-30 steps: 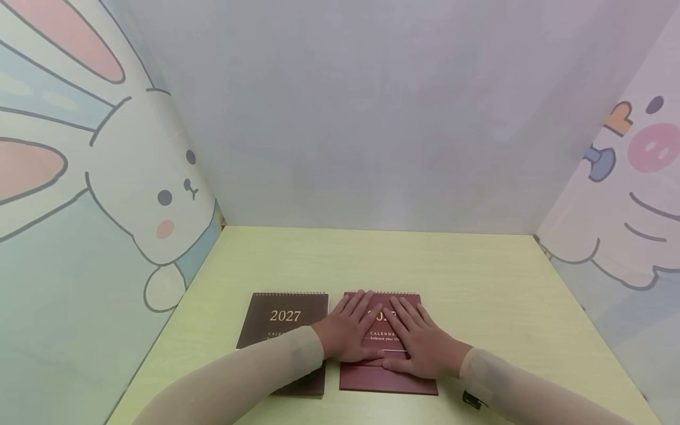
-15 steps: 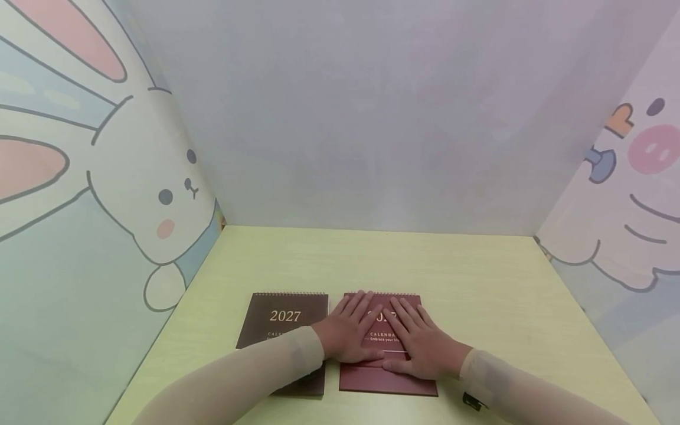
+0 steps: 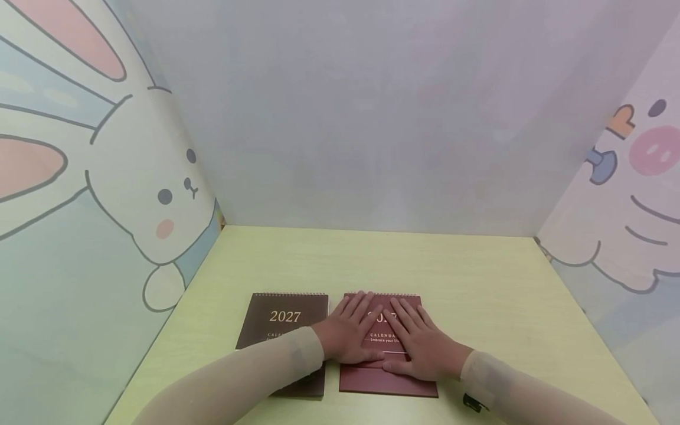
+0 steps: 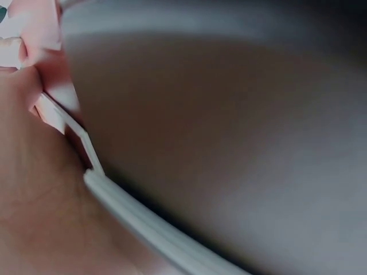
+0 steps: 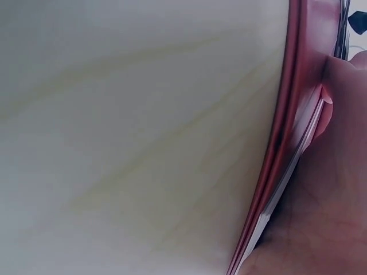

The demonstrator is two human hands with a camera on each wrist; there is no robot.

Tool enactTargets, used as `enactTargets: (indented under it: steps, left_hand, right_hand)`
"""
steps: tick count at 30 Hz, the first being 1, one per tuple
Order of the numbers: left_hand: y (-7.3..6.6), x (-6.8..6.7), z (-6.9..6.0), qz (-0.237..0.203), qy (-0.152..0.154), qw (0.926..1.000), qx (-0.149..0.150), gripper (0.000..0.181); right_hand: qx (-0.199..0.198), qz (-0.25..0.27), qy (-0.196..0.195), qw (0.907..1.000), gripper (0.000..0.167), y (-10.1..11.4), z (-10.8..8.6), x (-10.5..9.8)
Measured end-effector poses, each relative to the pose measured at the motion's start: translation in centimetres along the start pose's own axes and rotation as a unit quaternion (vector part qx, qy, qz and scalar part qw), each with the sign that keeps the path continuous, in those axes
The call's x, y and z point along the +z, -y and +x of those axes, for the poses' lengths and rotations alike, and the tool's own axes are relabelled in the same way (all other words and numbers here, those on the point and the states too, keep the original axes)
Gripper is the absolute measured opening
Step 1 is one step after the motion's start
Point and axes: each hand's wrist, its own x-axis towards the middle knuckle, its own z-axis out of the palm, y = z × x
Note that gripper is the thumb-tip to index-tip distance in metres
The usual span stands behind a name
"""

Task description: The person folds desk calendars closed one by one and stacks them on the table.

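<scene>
A red 2027 desk calendar [image 3: 388, 381] lies flat on the table, its spiral binding along the far edge. My left hand [image 3: 347, 335] rests on its left half with fingers straight. On the right half lies my right hand [image 3: 425, 349], also with straight, slightly spread fingers, partly covering the printed year. A dark brown 2027 calendar [image 3: 284, 319] lies just to the left, its lower part hidden under my left forearm. In the right wrist view, the red calendar's edge [image 5: 278, 137] runs beside my palm [image 5: 321, 195]. The left wrist view shows my palm [image 4: 40, 183] and a large blurred dark surface.
The pale yellow table [image 3: 372, 260] extends behind and to the right of the calendars. A grey back wall [image 3: 361, 118] closes the far side. Side walls carry a cartoon rabbit [image 3: 143, 177] on the left and a cartoon pig [image 3: 637, 195] on the right.
</scene>
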Motion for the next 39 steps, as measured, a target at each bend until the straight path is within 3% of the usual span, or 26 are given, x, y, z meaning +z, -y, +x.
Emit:
enactTargets:
  steps: [4,9,11,14,19,22,25,30,32,35,39]
  left_hand:
    - [0.0,-0.2,-0.1,0.000,0.004,1.0000,-0.001,0.104]
    - [-0.1,-0.8,0.3,0.021,0.007,0.9998,-0.003,0.102]
    - [-0.1,-1.3,0.5,0.008,0.005,0.9999,-0.005,0.100]
    - [0.1,-2.1,0.7,-0.042,-0.010,0.9991,-0.004,0.096]
    - [0.9,-2.9,0.5,-0.110,-0.058,0.9921,-0.019,0.092]
    - [1.4,-3.3,0.0,-0.162,-0.075,0.9827,-0.050,0.089]
    - [1.7,-3.4,-0.5,-0.230,-0.080,0.9663,-0.082,0.088]
    - [2.2,-3.2,-1.0,-0.323,-0.097,0.9330,-0.125,0.087]
    - [2.3,-3.0,-1.2,-0.335,-0.103,0.9261,-0.140,0.084]
    - [2.4,-2.6,-1.3,-0.317,-0.106,0.9294,-0.157,0.069]
    - [2.3,-1.9,-1.3,-0.270,-0.108,0.9416,-0.170,0.057]
  right_hand:
    - [-0.002,0.002,0.004,1.0000,0.113,0.0,0.0,-0.1]
    - [0.006,0.027,0.039,0.9989,0.114,-0.2,0.5,-0.8]
    - [0.014,0.044,0.045,0.9979,0.112,-0.2,0.8,-1.4]
    - [0.024,0.059,0.024,0.9977,0.105,-0.3,0.9,-2.3]
    - [0.068,0.055,-0.061,0.9944,0.087,-0.5,0.6,-3.4]
    - [0.106,0.068,-0.096,0.9873,0.079,-0.8,0.2,-3.6]
    - [0.139,0.083,-0.111,0.9806,0.077,-1.1,-0.2,-3.6]
    - [0.195,0.119,-0.106,0.9677,0.082,-1.6,-0.7,-3.8]
    - [0.214,0.136,-0.097,0.9626,0.084,-1.8,-0.9,-3.9]
    - [0.233,0.153,-0.079,0.9571,0.084,-1.9,-1.1,-3.9]
    - [0.246,0.159,-0.062,0.9540,0.076,-2.1,-1.1,-3.4]
